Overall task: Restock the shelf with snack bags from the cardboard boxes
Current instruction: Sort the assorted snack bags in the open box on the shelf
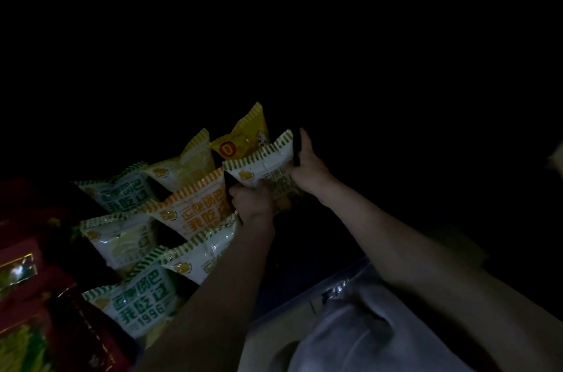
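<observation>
Hands raised together hold one green-striped snack bag (pixel 265 169) at the top of a dim stack: the left hand (pixel 253 199) grips its lower left corner, the right hand (pixel 307 169) pinches its right edge, one finger straight up. Just behind stands a yellow bag (pixel 243 140); an orange-striped bag (pixel 198 207) lies beside the left hand.

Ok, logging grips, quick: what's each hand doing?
Left hand: grips the green-striped bag from below.
Right hand: holds the same bag's right edge.

Very dim, mostly black frame; faint light on the nearest packets, soft blur, wide-angle bending.
</observation>
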